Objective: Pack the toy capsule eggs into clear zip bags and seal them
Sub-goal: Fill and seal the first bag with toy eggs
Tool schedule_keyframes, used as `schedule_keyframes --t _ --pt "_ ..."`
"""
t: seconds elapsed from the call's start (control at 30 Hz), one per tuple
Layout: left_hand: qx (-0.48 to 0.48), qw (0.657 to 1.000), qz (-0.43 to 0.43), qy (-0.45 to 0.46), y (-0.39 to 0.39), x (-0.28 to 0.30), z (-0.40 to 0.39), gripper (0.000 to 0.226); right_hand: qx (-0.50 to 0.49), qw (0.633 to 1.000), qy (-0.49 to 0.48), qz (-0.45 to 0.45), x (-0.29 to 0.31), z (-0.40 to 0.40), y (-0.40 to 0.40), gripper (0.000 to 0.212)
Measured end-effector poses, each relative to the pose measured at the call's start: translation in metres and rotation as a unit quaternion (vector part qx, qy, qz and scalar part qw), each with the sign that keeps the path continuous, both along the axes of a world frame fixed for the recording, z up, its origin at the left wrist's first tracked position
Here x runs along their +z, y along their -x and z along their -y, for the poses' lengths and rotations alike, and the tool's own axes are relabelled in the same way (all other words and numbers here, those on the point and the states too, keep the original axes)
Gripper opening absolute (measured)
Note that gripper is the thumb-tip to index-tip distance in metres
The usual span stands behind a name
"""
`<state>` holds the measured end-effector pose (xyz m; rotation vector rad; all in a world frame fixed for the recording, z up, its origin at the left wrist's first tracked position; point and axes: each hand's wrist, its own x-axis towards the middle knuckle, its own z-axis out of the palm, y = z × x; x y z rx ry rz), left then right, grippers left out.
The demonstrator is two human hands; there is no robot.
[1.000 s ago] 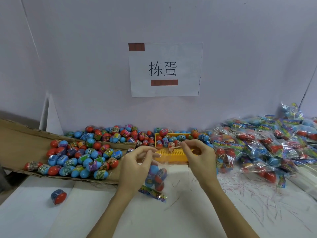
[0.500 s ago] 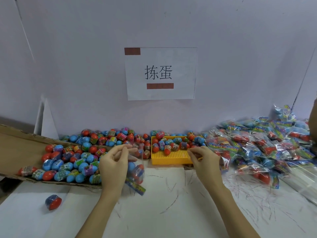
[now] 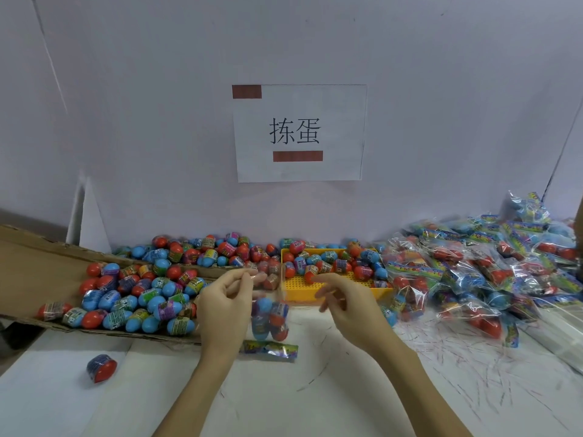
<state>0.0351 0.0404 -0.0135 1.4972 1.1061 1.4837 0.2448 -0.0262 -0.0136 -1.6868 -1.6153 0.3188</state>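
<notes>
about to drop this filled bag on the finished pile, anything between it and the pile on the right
Only the right hand, open, hangs between the bag that the left hand pinches and the pile of packed bags. The table along that path shows nothing else.

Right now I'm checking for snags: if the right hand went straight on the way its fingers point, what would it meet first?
The right hand, open and holding nothing, points forward and left, toward the yellow tray. It would probably meet the tray's near edge first, then the eggs in it; depth is hard to judge.

Two bare forearms, no sleeves visible; hands, left [image 3: 222, 305] and right [image 3: 350, 305], ungloved, slim fingers.
</notes>
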Motion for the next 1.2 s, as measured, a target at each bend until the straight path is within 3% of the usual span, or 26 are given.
schedule_keyframes --t 0.07,0.2,0.33,0.4,0.6,0.67,0.97,1.2 --pt "0.006 1.000 0.001 0.007 -0.001 0.000 -0.001 0.019 0.009 1.000 -0.014 -0.007 0.002 -0.002 0.009 0.035" --pt "-0.016 1.000 0.014 0.018 -0.004 0.000 0.002 0.020 0.022 0.987 -0.056 -0.150 0.001 -0.006 0.032 0.026" --pt "-0.065 0.998 0.014 0.019 -0.006 -0.002 0.001 0.018 0.001 0.972 -0.060 -0.228 -0.002 -0.009 0.049 0.020" --pt "-0.090 0.995 0.027 0.021 -0.007 -0.003 0.001 0.018 -0.020 0.968 -0.074 -0.240 -0.004 -0.009 0.049 0.006" --pt "-0.215 0.967 0.070 0.120 -0.001 -0.003 -0.008 0.034 -0.049 0.957 -0.073 -0.278 -0.004 -0.005 0.033 0.005" --pt "-0.247 0.957 0.067 0.136 0.004 -0.005 -0.012 0.027 -0.048 0.954 -0.064 -0.290 -0.003 -0.005 0.030 0.006" --pt "-0.189 0.966 0.075 0.158 0.004 -0.008 -0.010 0.013 -0.012 0.952 -0.033 -0.305 0.004 -0.002 0.022 0.008" --pt "-0.218 0.960 0.072 0.161 0.008 -0.003 -0.008 0.018 0.046 0.936 -0.013 -0.349 0.011 0.007 0.005 0.011"
